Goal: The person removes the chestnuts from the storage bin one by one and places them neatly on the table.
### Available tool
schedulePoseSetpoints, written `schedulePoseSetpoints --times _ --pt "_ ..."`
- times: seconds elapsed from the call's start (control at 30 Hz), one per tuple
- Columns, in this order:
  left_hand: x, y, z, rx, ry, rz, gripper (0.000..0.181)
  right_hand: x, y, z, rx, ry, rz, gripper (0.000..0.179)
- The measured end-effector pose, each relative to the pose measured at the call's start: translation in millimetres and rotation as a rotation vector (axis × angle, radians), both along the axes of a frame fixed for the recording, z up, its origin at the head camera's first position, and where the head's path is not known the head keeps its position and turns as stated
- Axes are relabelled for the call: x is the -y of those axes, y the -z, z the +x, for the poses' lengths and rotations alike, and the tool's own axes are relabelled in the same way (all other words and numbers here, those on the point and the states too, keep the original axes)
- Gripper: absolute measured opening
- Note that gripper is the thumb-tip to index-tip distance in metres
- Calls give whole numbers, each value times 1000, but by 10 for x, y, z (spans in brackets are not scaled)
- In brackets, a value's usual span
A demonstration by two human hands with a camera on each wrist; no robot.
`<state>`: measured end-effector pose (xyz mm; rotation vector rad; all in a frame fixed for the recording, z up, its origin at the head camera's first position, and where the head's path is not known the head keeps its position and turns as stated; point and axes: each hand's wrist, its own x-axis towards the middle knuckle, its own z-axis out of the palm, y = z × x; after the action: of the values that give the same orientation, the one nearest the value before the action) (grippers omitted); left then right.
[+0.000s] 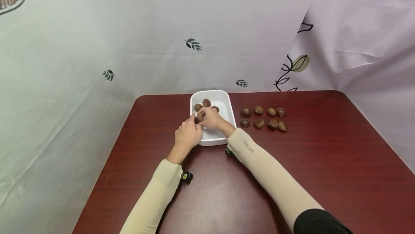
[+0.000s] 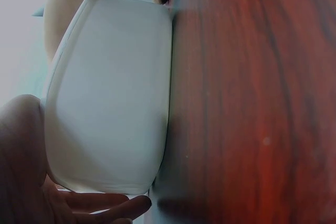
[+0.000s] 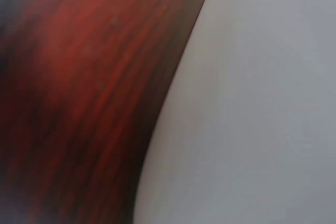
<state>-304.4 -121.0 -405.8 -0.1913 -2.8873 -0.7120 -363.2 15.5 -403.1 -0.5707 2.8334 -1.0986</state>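
While pale cloth (image 1: 146, 28) printed with leaves hangs behind and at the sides, a dark red, wood-grained table (image 1: 207, 190) spreads across the lower part of the head view. Over it reach 2 pale sleeves (image 1: 272, 172), the right one lettered near its cuff and meeting black fabric higher up. A white tray (image 1: 223, 141) with rounded corners rests toward the table's far edge, its long sides pointing away from the person. At its left wall, the left hand (image 1: 188, 133) grips the rim, fingers reaching along the outside in the left wrist view. The right hand (image 1: 212, 119) comes in over the opposite wall, thumb and fingers curved narrowly round 1 brown chestnut (image 1: 199, 119) beside the left wall; the blurred right wrist view shows only tray and table. Beside each cuff sits a small black device (image 1: 187, 177). At least 3 other chestnuts (image 1: 206, 102) lie toward the tray's far end. To the tray's right, 8 more chestnuts (image 1: 258, 123) form 2 rows of 4.
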Motion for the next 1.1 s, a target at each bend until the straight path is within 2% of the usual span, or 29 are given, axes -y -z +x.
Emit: schedulePoseSetpoints --times 0.27,0.47,0.7,0.83,1.1 --pt "-17 -32 4 -20 5 1 57 -47 -101 52 -81 2 -55 39" --pt "-17 -11 19 13 0 -10 58 -215 -198 190 -151 0 -118 34" --pt "3 -34 -2 -15 0 -1 56 -551 -393 406 -133 24 -174 35" --pt "15 -48 -5 -18 -4 7 56 -755 -471 523 -126 56 -168 38" --pt "37 -7 10 -1 0 -2 56 -1161 -479 793 -100 89 -132 36"
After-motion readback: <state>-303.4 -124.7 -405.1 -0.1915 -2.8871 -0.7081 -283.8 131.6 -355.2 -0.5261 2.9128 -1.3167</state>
